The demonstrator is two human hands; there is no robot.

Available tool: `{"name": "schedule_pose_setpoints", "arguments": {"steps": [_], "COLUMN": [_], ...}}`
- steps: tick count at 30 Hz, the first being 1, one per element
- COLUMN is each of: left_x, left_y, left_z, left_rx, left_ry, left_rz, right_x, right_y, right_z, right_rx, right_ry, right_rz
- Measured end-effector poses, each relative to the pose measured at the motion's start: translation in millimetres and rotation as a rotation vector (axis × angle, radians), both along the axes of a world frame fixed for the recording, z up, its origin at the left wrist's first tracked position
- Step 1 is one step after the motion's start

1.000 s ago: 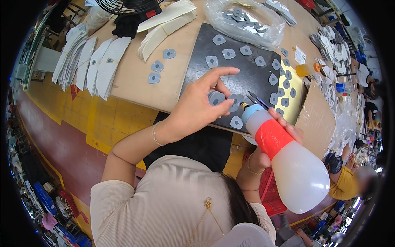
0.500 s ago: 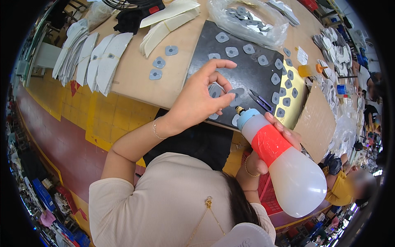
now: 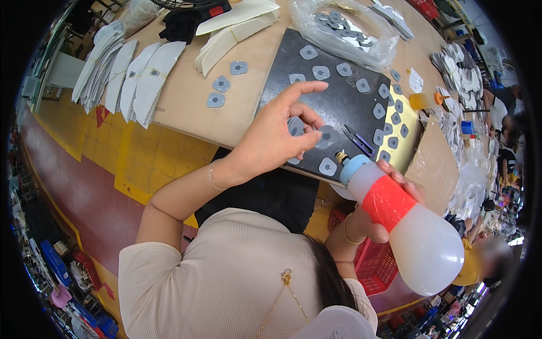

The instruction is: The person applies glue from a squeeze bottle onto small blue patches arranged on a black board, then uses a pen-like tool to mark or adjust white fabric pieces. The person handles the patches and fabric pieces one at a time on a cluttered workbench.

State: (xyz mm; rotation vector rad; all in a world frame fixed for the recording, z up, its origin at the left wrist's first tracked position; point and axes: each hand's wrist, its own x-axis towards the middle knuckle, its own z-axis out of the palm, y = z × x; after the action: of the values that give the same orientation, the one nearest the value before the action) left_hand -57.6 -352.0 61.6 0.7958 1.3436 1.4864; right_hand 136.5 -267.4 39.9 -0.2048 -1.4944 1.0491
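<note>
My left hand point(image 3: 268, 138) is closed, pinching a grey rounded patch point(image 3: 327, 137) between thumb and finger over the black board point(image 3: 339, 96). A small stack of similar patches point(image 3: 294, 125) is tucked within its curled fingers; the index finger stretches out. In my right hand point(image 3: 370, 225) is a translucent squeeze bottle point(image 3: 426, 246) with a red band and pale blue collar. It is tilted, its narrow nozzle pointing up and left, just below the pinched patch and apart from it. Thread snips point(image 3: 359, 140) lie on the board beside the patch.
More grey patches point(image 3: 320, 72) are spread over the board, a yellow sheet point(image 3: 402, 150) and the tan table point(image 3: 186, 107). A plastic bag of patches point(image 3: 344, 31) sits at the back. White cut pieces point(image 3: 149, 79) stand left. A glue bottle point(image 3: 423, 100) lies right; a red basket point(image 3: 377, 265) is below.
My right hand has drawn the bottle a little right, away from the pinched patch, widening the gap to its nozzle. My left hand keeps nearly the same pose.
</note>
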Motion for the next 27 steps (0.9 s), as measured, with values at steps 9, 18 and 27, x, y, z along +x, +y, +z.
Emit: {"name": "schedule_pose_setpoints", "arguments": {"steps": [9,18,27], "left_x": [3.9,7.6,3.8], "left_y": [-0.4,0.4,5.1], "left_z": [-0.5,4.1,-2.3], "left_rx": [-0.006,-0.013,-0.018], "left_ry": [0.112,0.084,0.033], "left_rz": [-0.086,-0.082,-0.074], "right_x": [-13.9,-9.4,-5.2], "right_y": [1.5,9.6,14.5], "right_z": [14.2,16.1,3.2], "right_rx": [0.305,0.44,0.262], "right_ry": [-0.186,-0.353,-0.01], "right_rz": [0.072,0.063,-0.368]}}
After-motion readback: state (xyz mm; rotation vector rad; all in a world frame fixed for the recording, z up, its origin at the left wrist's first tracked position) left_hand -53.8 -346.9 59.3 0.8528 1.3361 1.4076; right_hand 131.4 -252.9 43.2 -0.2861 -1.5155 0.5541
